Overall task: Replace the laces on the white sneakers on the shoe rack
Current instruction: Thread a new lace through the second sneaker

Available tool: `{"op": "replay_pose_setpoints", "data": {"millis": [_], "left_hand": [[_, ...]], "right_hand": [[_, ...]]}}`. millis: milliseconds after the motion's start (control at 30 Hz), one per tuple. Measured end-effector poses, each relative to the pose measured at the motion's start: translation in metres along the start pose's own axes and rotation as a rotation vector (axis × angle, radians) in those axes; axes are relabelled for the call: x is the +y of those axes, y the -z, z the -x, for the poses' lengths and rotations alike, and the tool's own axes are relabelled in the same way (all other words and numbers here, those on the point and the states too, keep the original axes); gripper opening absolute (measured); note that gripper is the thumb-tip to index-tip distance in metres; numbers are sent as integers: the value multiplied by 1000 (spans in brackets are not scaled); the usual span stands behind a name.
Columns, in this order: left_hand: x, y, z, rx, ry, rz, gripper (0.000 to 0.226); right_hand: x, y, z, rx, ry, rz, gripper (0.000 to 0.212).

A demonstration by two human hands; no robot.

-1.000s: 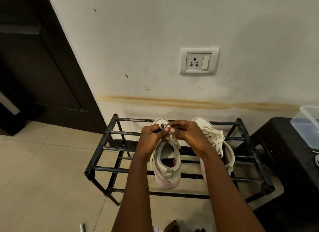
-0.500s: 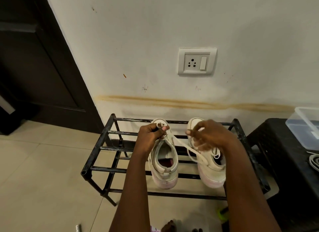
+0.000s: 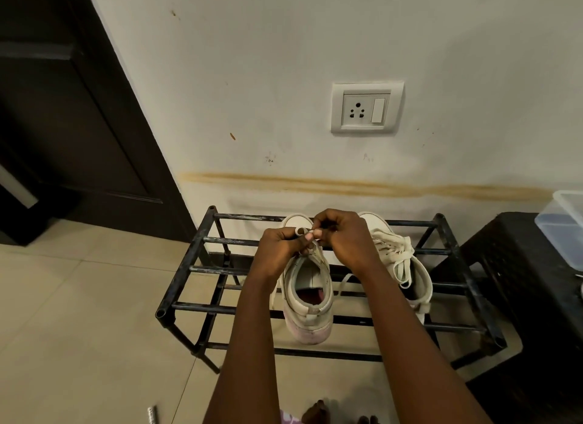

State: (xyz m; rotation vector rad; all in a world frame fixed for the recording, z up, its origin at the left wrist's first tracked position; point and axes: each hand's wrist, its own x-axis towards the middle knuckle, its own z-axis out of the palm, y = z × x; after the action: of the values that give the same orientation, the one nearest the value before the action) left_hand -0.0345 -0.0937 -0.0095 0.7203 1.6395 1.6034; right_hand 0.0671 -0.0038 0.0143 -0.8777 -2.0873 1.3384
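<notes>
Sneakers, two white ones, stand on the top bars of the black shoe rack [image 3: 189, 267] in my head view, toes toward the rack's back rail. The left sneaker [image 3: 310, 313] sits about mid-rack, its heel reaching past the rack's front bar. The right sneaker [image 3: 407, 266] is just beside it toward the rack's right end, with its own laces bunched loosely on top.

Both my hands meet over the tongue end of the left sneaker, near the rack's back rails. My left grip [image 3: 279, 250] is curled and pinches a small loop of the lace [image 3: 299, 231] between thumb and fingers. My right grip [image 3: 350, 240] is curled too, its fingertips touching the left's, and it pinches the same lace just beside that loop. A loose end of lace trails under my right wrist, across the rack's middle bars between the two sneakers.

Off the rack's right end stands a dark counter [image 3: 511, 266] carrying a clear plastic box [image 3: 564, 215]. A wall socket [image 3: 367, 108] sits above the rack, and a dark door [image 3: 79, 123] stands to the rack's left.
</notes>
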Motion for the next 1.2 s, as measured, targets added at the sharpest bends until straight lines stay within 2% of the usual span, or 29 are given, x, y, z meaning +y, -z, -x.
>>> {"op": "replay_pose_setpoints", "data": {"millis": [100, 233, 400, 533, 667, 767, 900, 967, 1067, 1200], "left_hand": [[0, -2, 1, 20, 12, 76, 14], [4, -5, 4, 65, 15, 194, 14], [5, -9, 5, 139, 50, 299, 13], [4, -12, 4, 186, 78, 347, 13], [3, -10, 3, 166, 22, 264, 14], [0, -7, -1, 130, -18, 176, 28], [-2, -6, -1, 106, -24, 74, 43], [-2, -5, -1, 109, -35, 32, 42], [-1, -2, -3, 99, -33, -79, 38], [4, -2, 0, 132, -38, -181, 11]], "right_hand": [[2, -6, -2, -22, 5, 41, 20], [6, -14, -3, -10, -87, -222, 35], [10, -16, -1, -10, -215, -519, 33], [11, -16, -1, -28, -233, -573, 33], [11, -8, 1, -98, -180, -602, 24], [9, -1, 3, -126, -95, -410, 16], [6, 1, 4, -36, -1, -114, 17], [5, -2, 3, 16, -4, -1, 17], [3, -9, 3, 101, -11, 20, 17], [0, -21, 9, 245, 35, 47, 12]]}}
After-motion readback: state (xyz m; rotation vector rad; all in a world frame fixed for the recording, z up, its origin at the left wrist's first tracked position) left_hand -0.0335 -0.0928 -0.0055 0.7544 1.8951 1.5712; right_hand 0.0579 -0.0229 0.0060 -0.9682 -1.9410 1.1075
